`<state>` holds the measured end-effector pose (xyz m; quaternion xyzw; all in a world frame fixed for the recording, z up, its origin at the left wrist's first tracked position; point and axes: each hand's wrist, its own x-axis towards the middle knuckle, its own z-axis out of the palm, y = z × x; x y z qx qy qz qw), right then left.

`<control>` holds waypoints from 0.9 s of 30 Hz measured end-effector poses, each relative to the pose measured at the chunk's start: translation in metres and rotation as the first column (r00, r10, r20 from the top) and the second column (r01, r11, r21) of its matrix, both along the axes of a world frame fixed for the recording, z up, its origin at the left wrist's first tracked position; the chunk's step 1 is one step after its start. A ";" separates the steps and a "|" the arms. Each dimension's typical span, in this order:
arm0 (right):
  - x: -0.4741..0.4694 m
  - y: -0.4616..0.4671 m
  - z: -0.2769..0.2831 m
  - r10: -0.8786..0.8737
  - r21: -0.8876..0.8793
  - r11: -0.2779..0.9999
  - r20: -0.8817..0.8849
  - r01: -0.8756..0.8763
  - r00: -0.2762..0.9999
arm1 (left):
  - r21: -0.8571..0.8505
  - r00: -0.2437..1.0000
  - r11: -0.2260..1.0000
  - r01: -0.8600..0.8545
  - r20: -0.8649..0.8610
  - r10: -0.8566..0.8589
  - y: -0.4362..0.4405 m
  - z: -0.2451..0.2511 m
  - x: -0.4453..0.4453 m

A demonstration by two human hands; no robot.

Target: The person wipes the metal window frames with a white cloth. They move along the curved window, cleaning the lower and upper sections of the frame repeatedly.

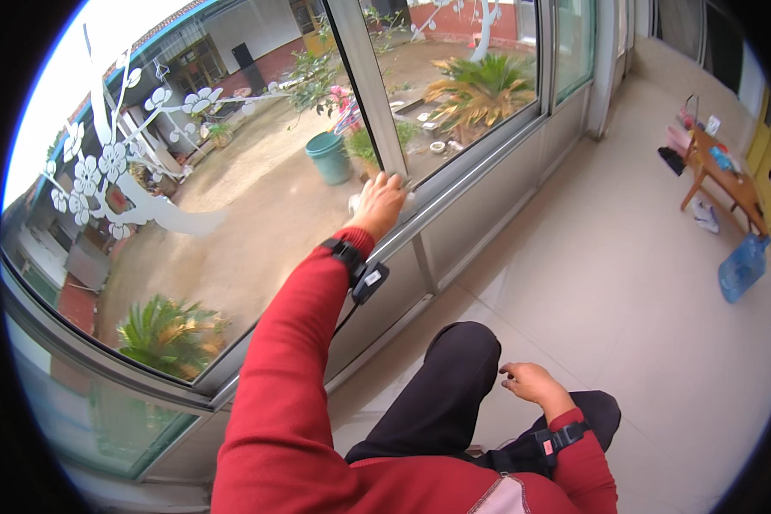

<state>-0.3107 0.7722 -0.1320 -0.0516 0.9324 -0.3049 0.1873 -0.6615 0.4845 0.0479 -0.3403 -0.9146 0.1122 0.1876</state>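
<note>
My left hand (380, 204) is stretched out to the window, at the foot of an upright metal window frame bar (385, 96). Bits of a white cloth (353, 204) show at both sides of the fingers, and the hand presses it to the frame and glass (276, 257). The palm side is hidden. Over my bent legs, close to the knee (475, 340), hangs my right hand (532, 382). It holds nothing, and its fingers are loosely curled with gaps between them.
Under the window runs a metal sill rail (482, 164) over a panelled low wall. To the right, a wooden stool (719, 164) with small items and a blue water jug (743, 268) stand on the tiled floor (578, 270). White flower decals (112, 164) mark the glass; a green bucket (329, 159) stands outside.
</note>
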 end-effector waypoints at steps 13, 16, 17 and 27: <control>0.009 -0.030 0.115 0.053 -0.155 0.982 -0.315 -0.107 0.948 | 0.389 0.668 0.811 0.438 -0.744 -0.005 -0.041 0.200 0.018; -0.037 -0.026 0.129 0.037 -0.200 0.971 -0.406 -0.128 0.913 | 0.332 0.586 0.825 0.457 -0.810 0.001 -0.017 0.252 -0.005; -0.053 -0.024 0.128 0.025 -0.211 0.968 -0.449 -0.133 0.893 | 0.281 0.532 0.813 0.510 -0.846 -0.041 -0.013 0.260 -0.013; -0.066 -0.028 0.048 0.137 0.056 0.991 -0.343 -0.125 0.929 | 0.084 0.556 0.958 0.273 -0.826 -0.086 0.005 0.156 -0.065</control>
